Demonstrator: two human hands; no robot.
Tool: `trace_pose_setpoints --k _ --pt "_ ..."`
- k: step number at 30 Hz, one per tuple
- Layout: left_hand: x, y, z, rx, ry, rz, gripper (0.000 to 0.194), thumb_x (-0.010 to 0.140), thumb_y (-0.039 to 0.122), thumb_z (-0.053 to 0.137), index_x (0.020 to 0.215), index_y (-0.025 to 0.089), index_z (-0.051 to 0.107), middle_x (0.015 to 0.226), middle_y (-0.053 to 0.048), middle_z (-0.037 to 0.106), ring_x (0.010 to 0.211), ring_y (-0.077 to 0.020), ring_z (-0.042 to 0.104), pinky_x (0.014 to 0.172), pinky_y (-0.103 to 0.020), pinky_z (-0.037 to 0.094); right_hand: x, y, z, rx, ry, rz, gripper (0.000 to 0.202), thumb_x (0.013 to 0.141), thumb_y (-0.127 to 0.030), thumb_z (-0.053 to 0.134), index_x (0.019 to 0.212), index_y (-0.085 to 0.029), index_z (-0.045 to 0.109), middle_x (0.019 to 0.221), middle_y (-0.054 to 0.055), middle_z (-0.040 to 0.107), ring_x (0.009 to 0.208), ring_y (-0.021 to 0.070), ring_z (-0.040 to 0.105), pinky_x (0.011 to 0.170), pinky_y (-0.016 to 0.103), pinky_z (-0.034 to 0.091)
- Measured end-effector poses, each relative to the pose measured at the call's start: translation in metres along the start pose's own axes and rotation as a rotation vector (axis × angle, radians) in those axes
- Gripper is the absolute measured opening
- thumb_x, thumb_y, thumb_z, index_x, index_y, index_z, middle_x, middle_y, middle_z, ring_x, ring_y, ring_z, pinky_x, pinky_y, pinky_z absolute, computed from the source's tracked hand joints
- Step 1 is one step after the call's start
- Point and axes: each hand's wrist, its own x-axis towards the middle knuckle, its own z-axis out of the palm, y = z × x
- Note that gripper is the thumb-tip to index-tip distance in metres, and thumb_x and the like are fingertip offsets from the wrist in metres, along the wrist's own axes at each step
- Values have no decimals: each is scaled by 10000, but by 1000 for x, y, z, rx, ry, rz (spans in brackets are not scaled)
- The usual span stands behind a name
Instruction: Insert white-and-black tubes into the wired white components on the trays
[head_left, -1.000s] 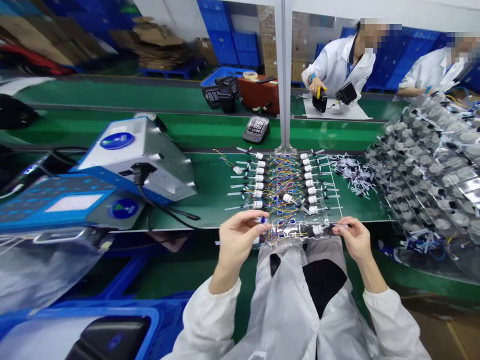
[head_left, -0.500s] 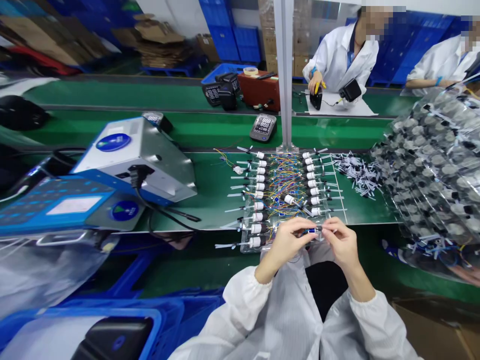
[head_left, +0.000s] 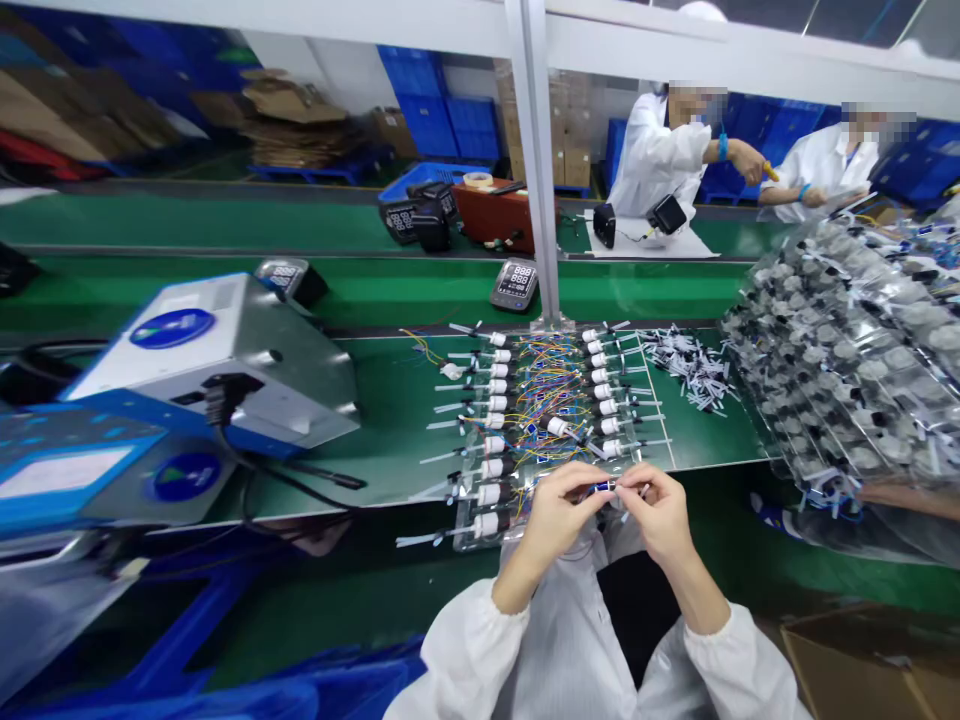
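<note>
While the left hand (head_left: 566, 505) pinched a small blue part (head_left: 604, 486) between thumb and finger over the near end of a clear plastic tray (head_left: 466, 545), the right hand (head_left: 660, 515) had its fingertips drawn narrow at the part's right end; couldn't tell if they gripped it. Main risk, my read: the thin coloured wires (head_left: 553, 383) were tangled, so a sharp tug could strain a joint or drag neighbours. Fingers hid the contact point, so a misfit could go unseen. White-ended cylinders (head_left: 489, 494) lined the tray sides; one stray cylinder (head_left: 558, 427) lay askew in the wires, easy to snag. Tray's near end overhung the green bench (head_left: 394, 375); pressing there could tip it. Further right, loose tube pieces (head_left: 690, 370) sat beside stacked trays (head_left: 847, 350); a bump could scatter them.
</note>
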Motion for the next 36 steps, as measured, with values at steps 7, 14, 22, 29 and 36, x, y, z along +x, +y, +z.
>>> trace_pose_setpoints --k 7,14,22,29,36 --pt "-1 2 1 52 11 77 132 858 318 819 942 217 826 917 -92 786 858 -221 739 790 -340 605 1 -4 1 44 -15 14 94 826 -278 821 815 -227 742 828 32 709 774 181 650 685 293 500" --pt "-1 7 -5 179 -51 193 115 881 245 795 993 231 821 929 -72 786 838 -195 744 764 -305 607 -1 -4 2 43 12 24 92 803 -259 836 777 -232 752 790 24 723 748 179 665 695 295 518" --pt "4 12 -22 352 -205 400 186 910 163 746 1089 196 787 955 -80 763 858 -182 737 769 -285 614 0 -8 -1 -68 -66 52 70 790 -231 828 758 -212 769 760 36 737 721 185 684 693 299 531" --pt "8 7 -16 256 -53 417 154 877 191 797 1030 182 789 931 -77 771 823 -163 740 749 -265 618 6 -4 -2 51 -54 45 101 818 -242 824 814 -225 724 841 17 712 795 168 661 750 294 523" --pt "4 6 -10 230 4 429 132 878 165 791 1008 186 787 919 -71 775 818 -158 744 756 -266 623 -1 -1 5 71 13 64 157 839 -253 823 804 -221 673 809 3 666 811 165 674 775 293 541"
